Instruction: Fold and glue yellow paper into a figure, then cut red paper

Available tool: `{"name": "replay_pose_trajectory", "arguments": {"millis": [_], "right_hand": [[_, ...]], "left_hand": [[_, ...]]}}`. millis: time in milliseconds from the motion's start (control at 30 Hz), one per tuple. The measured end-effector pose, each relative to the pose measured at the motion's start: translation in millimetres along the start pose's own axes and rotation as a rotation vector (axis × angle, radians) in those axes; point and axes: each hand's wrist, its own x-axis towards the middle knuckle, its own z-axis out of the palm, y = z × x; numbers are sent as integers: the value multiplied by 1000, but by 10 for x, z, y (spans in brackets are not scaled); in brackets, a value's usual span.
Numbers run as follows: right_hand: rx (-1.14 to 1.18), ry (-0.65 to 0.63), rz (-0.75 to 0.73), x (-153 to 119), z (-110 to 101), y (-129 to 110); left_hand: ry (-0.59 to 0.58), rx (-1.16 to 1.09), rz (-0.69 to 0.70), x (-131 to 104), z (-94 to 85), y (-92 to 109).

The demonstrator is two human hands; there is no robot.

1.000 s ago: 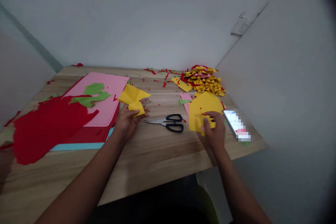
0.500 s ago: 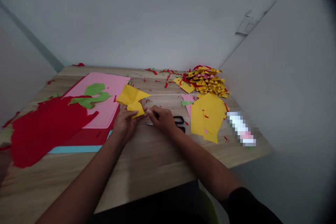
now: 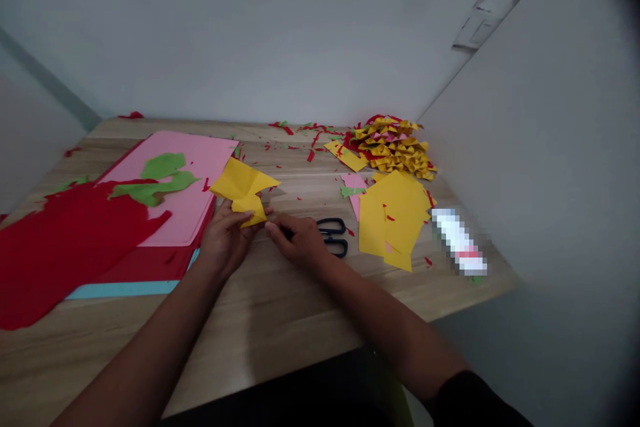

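Note:
A folded yellow paper (image 3: 245,181), with a wide pointed flap at the top and a narrower folded part below, is gripped between the thumb and fingers of my left hand (image 3: 225,237). My right hand (image 3: 300,238) is closed in a pinch by the paper's lower right corner. Whether its fingertips grip that corner or some small piece is hidden. Scissors (image 3: 334,240) with black handles lie on the table just beyond my right hand, their blades covered by it.
Left on the wooden table (image 3: 280,333) are a pink paper stack (image 3: 200,153), crumpled red paper (image 3: 75,233) and green scraps (image 3: 163,165). Yellow sheets (image 3: 400,213), a pile of folded yellow pieces (image 3: 400,153) and a blurred-out bright object (image 3: 460,240) lie right. Red bits are scattered behind.
The view has shifted slightly, so the table things sit further left. Both hands stay together at the yellow paper, and more of the scissors' handles shows beside my right hand.

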Motion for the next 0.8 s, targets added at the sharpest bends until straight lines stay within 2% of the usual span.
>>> {"name": "replay_pose_trajectory", "arguments": {"millis": [233,533,800], "right_hand": [[-13,12,-16,-7,12,-1],[-28,36,-29,-5,36,59],[-35,30,16,4,13,21]], "left_hand": [[-28,14,-4,11,-23,-26],[23,-11,-13,-11,11,-6],[-1,-7,-5,25,-50,-43]]}}
